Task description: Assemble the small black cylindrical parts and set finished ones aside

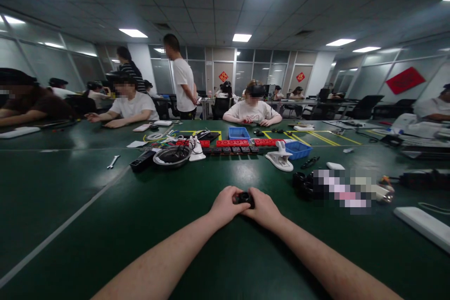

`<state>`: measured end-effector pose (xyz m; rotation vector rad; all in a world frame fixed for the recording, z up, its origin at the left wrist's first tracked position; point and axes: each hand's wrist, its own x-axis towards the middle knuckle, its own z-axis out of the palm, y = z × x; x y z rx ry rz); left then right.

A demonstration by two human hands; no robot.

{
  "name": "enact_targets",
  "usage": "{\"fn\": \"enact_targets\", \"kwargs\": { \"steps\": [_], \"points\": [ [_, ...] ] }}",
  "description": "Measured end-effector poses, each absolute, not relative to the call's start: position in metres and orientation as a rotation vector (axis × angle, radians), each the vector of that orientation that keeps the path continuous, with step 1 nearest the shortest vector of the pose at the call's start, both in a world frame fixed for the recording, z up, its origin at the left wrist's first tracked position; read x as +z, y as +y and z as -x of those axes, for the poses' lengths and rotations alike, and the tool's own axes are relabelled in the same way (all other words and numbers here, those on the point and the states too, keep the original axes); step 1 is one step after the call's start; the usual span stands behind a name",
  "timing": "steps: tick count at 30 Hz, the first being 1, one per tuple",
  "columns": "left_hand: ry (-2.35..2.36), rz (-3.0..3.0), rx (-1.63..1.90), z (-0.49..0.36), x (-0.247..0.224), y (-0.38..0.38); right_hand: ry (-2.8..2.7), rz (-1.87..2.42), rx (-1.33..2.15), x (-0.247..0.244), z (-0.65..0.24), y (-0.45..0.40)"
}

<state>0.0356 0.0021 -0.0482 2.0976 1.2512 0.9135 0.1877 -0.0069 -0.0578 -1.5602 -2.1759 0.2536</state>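
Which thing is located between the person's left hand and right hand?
In the head view, a small black object lies between the left hand and the right hand, held by both.

green table (70, 178), bearing: one wrench (113, 162); two blue trays (298, 153); red strips (232, 143); one white clamp (280, 159); one round pan (172, 165).
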Motion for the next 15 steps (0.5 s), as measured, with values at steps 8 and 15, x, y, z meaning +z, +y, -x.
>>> {"fn": "enact_targets", "kwargs": {
  "steps": [8,15],
  "points": [
    [0.966,-2.146,0.804,-0.027,-0.043,0.004,-2.257,1.075,0.936,-0.044,-0.211,-0.004],
    [0.969,-2.218,0.786,-0.026,-0.043,0.005,-2.27,1.108,1.028,-0.038,-0.214,-0.003]
  ]
}}
